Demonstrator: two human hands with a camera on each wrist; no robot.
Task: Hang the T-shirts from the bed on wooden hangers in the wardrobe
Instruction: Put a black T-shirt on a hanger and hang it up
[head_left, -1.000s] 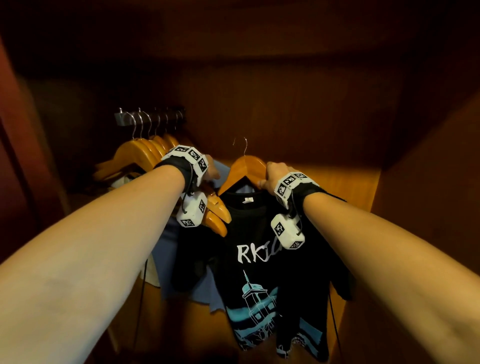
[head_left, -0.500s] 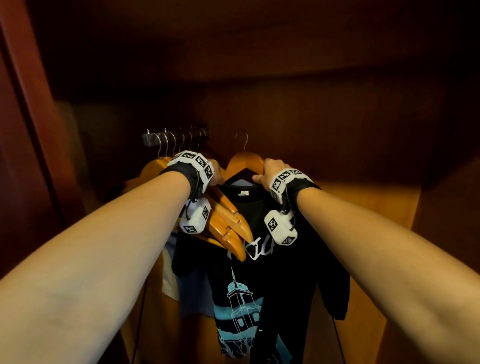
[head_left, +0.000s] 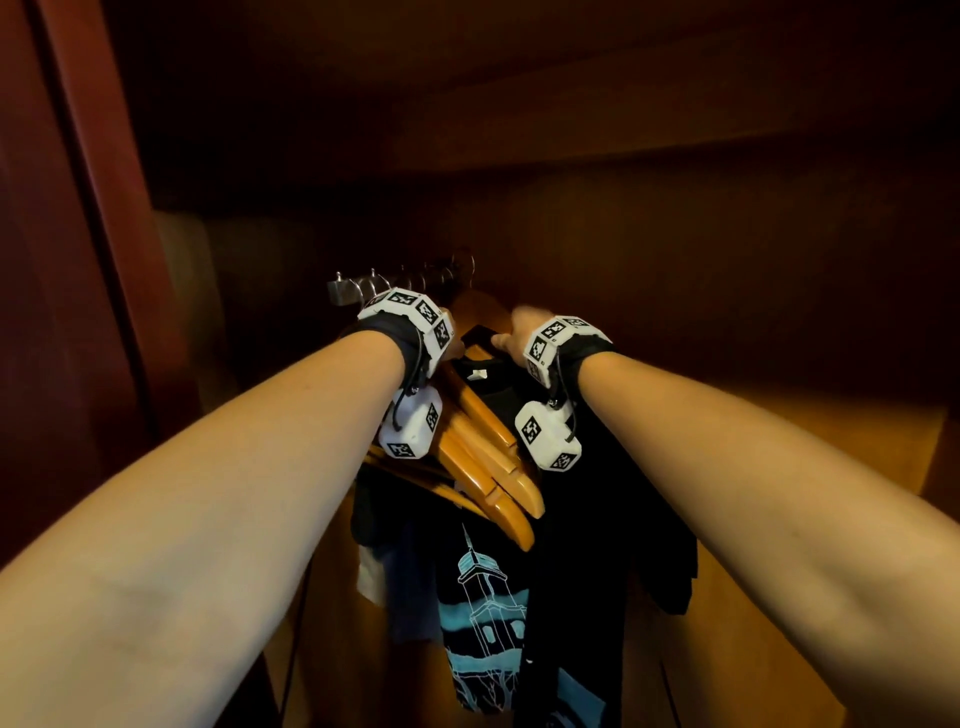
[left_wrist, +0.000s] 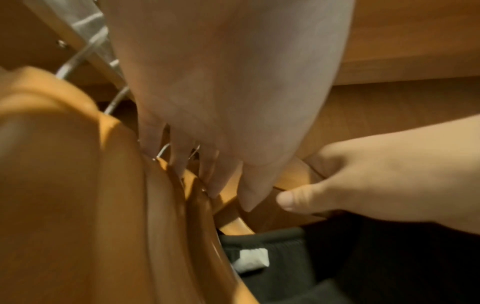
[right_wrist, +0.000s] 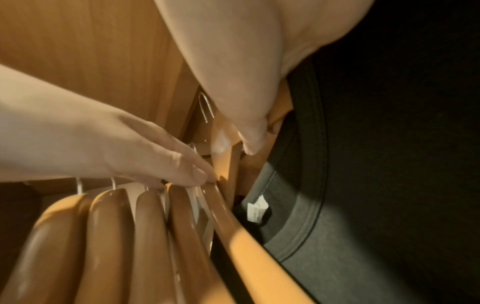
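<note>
A black T-shirt (head_left: 483, 597) with a blue tower print hangs on a wooden hanger (head_left: 480, 306) inside the wardrobe. My right hand (head_left: 511, 332) grips that hanger near its top, thumb pressed on the wood (left_wrist: 291, 199). My left hand (right_wrist: 182, 170) lies with straight fingers against the necks of several empty wooden hangers (head_left: 493, 467), holding them to the left. The shirt's collar and white label (right_wrist: 255, 211) sit just below both hands. The hanger's hook is up by the metal rail (head_left: 343, 293); whether it sits on the rail is hidden.
A blue and a pale garment (head_left: 410, 587) hang lower left behind the black shirt. The dark red wardrobe frame (head_left: 78, 260) stands at the left. A lit wooden side wall (head_left: 779, 597) is at the right, with open room along the rail's right side.
The hanger with the black shirt has moved up and left toward the rail. The empty hangers have swung together under my left wrist. The view has come closer.
</note>
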